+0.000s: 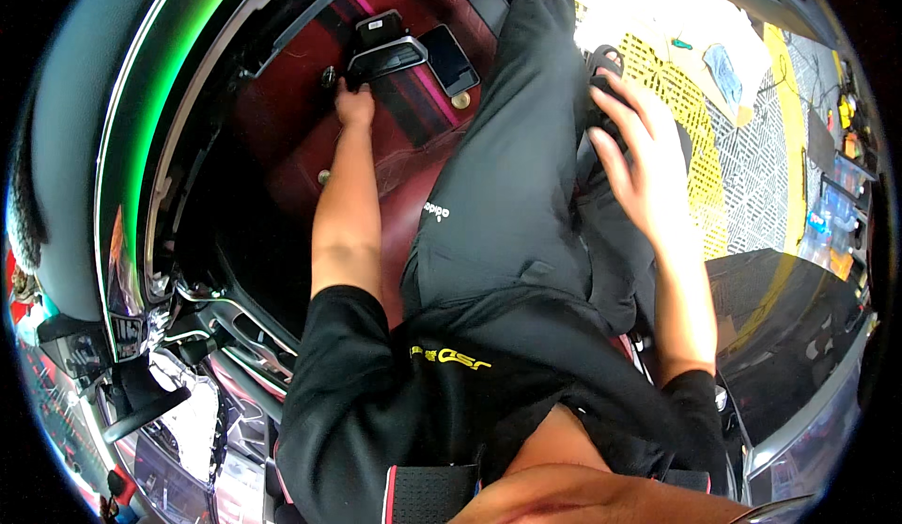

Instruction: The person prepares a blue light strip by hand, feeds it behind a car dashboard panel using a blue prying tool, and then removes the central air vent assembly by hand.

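Black sleeves nearest; left hand (pixel 355 108) grip closed on ribbed pedal (pixel 387 56); right hand (pixel 639 162) open, fingers spread.

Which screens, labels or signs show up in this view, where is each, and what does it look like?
Dark tablet-like screen: on the red car floor, right of the left hand; black rectangle, unlit.
Yellow emblem: on the black shirt's chest.
Small white logo: on the black trousers' thigh.

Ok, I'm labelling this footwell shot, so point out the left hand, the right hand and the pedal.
left hand (pixel 355 108), head view, on the back of the hand.
right hand (pixel 639 162), head view, on the middle of the hand.
pedal (pixel 390 56), head view, on its black face within the silver rim.
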